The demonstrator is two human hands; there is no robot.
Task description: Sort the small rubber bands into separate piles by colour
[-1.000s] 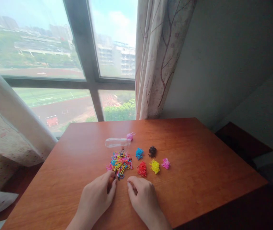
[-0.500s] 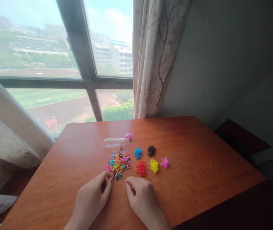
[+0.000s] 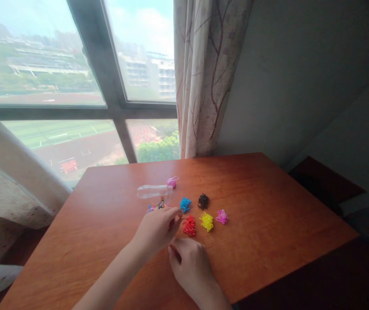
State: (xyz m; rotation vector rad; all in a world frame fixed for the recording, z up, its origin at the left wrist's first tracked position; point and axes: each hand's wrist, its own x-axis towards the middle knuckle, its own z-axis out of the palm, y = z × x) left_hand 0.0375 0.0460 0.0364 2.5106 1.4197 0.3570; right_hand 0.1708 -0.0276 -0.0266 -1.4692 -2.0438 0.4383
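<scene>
My left hand is closed in a pinch, with a small dark elastic band showing at its fingertips. It hovers over the left edge of the red band pile. Partly hidden behind that hand lies the mixed pile of coloured elastic bands. My right hand rests on the table just in front of the red pile, its fingers curled together; what they hold, if anything, is hidden. Sorted piles of blue bands, black bands, yellow bands and pink bands lie beyond.
A clear plastic bottle-like container lies on its side behind the piles, with a pink cap at its right end. The brown wooden table reaches to a window and a patterned curtain.
My left hand has moved right and away from me, from the front of the mixed pile to the red pile, carrying the dark band. My right hand has stayed nearly still.
</scene>
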